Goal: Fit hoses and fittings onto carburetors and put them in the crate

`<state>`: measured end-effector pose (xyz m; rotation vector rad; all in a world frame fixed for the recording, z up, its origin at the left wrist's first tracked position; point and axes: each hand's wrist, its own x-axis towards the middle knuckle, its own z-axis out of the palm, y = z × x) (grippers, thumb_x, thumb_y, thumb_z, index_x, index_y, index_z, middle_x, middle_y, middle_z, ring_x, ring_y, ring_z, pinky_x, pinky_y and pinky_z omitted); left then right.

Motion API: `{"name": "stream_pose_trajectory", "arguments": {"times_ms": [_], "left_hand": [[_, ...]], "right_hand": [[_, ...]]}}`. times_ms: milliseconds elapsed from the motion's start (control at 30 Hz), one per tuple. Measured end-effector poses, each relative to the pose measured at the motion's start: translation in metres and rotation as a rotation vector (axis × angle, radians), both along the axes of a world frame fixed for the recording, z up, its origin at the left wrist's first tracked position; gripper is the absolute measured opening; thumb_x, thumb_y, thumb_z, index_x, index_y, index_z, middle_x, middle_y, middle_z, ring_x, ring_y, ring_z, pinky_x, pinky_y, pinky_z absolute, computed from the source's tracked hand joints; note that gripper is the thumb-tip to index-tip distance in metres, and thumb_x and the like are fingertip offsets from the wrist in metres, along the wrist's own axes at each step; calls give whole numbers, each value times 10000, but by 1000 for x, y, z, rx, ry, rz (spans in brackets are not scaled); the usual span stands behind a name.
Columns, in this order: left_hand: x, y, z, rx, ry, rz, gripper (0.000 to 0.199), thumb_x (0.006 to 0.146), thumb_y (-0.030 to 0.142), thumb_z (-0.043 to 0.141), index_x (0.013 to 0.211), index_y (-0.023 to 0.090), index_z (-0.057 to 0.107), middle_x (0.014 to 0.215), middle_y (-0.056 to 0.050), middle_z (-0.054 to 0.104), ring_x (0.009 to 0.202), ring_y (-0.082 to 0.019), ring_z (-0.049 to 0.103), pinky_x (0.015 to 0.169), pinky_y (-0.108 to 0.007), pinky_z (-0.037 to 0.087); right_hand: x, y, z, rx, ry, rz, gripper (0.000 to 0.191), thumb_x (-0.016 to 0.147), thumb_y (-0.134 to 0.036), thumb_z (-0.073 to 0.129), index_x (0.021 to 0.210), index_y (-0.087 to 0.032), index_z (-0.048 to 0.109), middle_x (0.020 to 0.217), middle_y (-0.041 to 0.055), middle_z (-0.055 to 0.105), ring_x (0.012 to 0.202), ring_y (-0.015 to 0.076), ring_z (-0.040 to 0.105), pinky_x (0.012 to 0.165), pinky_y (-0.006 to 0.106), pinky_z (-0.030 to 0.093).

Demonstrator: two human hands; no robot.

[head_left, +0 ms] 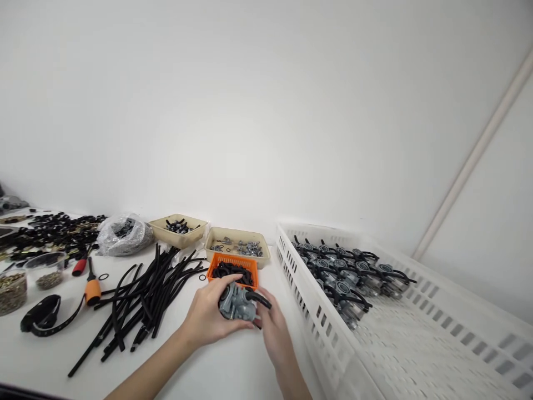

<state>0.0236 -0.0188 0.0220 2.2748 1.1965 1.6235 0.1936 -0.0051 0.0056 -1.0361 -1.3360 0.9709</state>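
Observation:
A grey metal carburetor (238, 301) with a short black hose (259, 298) on its right side is held over the table. My left hand (210, 308) grips it from the left, thumb below and fingers over the top. My right hand (272, 322) closes on its right side near the hose; some of its fingertips are hidden behind the part. Just beyond the hands sits an orange basket (211, 272) of small black pieces. Similar carburetors (343, 288) with black hoses lie in rows in the white crate (310, 311) to the right.
Loose black hoses (156, 300) spread across the table at left, beside an orange-handled screwdriver (92, 291) and a black strap-like item (41, 316). Two beige trays (261, 259) of small parts, a plastic bag (125, 239) and tubs of small fittings (48, 272) stand farther back and left.

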Motion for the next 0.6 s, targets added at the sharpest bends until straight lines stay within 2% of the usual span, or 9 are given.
{"name": "stream_pose_trajectory", "arguments": {"times_ms": [100, 200, 300, 400, 600], "left_hand": [[-6, 12, -7, 282, 205, 122, 668, 710, 431, 770, 1268, 185, 497, 1030, -100, 721, 912, -265, 685, 785, -373, 571], [-9, 18, -14, 476, 347, 151, 524, 862, 402, 615, 1300, 141, 494, 1032, -121, 726, 945, -262, 680, 806, -367, 563], [-10, 17, -20, 584, 446, 116, 372, 974, 222, 405, 1325, 131, 489, 1029, -108, 739, 979, -227, 677, 849, -346, 543], [-11, 13, -23, 649, 508, 54, 362, 977, 120, 345, 1292, 138, 523, 1012, -85, 752, 975, -206, 686, 882, -350, 532], [-15, 8, -24, 765, 519, 32, 227, 949, 132, 467, 1070, 193, 648, 1017, -39, 761, 969, -188, 704, 946, -350, 520]], "right_hand": [[15, -8, 9, 46, -10, -149, 459, 888, -567, 425, 1117, -201, 580, 976, 82, 679, 831, 209, 640, 737, 321, 505], [13, -20, 14, 166, -137, -65, 498, 931, -568, 306, 876, -189, 625, 768, 51, 656, 730, 197, 604, 666, 294, 466], [3, -29, 10, 183, -398, 20, 444, 898, -550, 432, 654, -195, 540, 608, -2, 552, 599, 156, 502, 579, 263, 400], [-3, -31, 1, 84, -486, 121, 458, 885, -554, 460, 598, -198, 481, 543, -28, 484, 528, 127, 437, 530, 250, 344], [-3, -36, -9, -191, -310, 381, 575, 920, -621, 318, 617, -182, 532, 488, -26, 465, 482, 122, 453, 533, 246, 349]]}}
